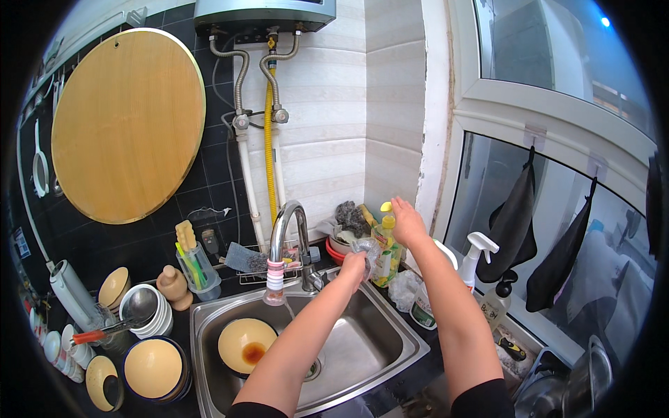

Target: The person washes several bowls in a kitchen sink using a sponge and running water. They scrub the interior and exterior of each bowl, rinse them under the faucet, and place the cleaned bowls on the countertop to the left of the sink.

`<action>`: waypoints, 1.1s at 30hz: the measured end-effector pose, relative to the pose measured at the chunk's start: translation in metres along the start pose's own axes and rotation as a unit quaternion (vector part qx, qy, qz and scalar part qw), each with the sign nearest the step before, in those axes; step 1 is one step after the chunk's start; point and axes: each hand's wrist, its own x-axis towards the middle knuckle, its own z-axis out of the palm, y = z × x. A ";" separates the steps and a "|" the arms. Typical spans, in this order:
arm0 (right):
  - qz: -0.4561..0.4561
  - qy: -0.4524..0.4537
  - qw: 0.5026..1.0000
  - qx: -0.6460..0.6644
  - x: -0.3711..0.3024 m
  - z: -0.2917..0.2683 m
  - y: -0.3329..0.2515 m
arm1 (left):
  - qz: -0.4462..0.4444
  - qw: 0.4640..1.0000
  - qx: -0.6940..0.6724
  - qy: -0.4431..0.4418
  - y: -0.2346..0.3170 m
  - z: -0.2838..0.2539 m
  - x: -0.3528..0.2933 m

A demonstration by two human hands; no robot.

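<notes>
My left hand (pixel 354 270) reaches past the tap and is closed on a silvery, see-through wad (pixel 366 251), perhaps a scrubber; its exact kind is unclear. Close beside it stands a yellow dish soap bottle (pixel 385 259) with a yellow pump top (pixel 387 207). My right hand (pixel 407 221) is at the pump top, fingers stretched out; whether the palm presses on it is hidden. Below my left forearm lies the steel sink (pixel 362 348). In it rests a cream bowl (pixel 240 336) with brown liquid at the bottom. A thin stream of water runs from the tap (pixel 286 230).
Stacked bowls (pixel 153 368), white bowls with a ladle (pixel 142 306) and a utensil holder (pixel 202 272) stand left of the sink. A spray bottle (pixel 479 254) and a crumpled clear bag (pixel 404 290) are at the right. Pots (pixel 589 380) sit at lower right.
</notes>
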 end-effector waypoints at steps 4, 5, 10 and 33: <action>-0.052 -0.081 0.991 -0.098 0.006 -0.002 0.006 | 0.059 0.995 0.061 0.049 -0.006 0.005 0.040; -0.065 -0.073 0.990 -0.100 0.006 -0.002 0.008 | 0.065 0.993 0.072 0.071 -0.006 0.007 0.050; -0.119 -0.032 0.986 -0.108 0.007 -0.001 0.017 | 0.037 0.995 0.075 0.046 -0.007 0.007 0.083; -0.172 0.046 0.974 -0.138 0.011 0.011 0.010 | 0.147 0.972 0.138 0.119 0.007 0.027 0.104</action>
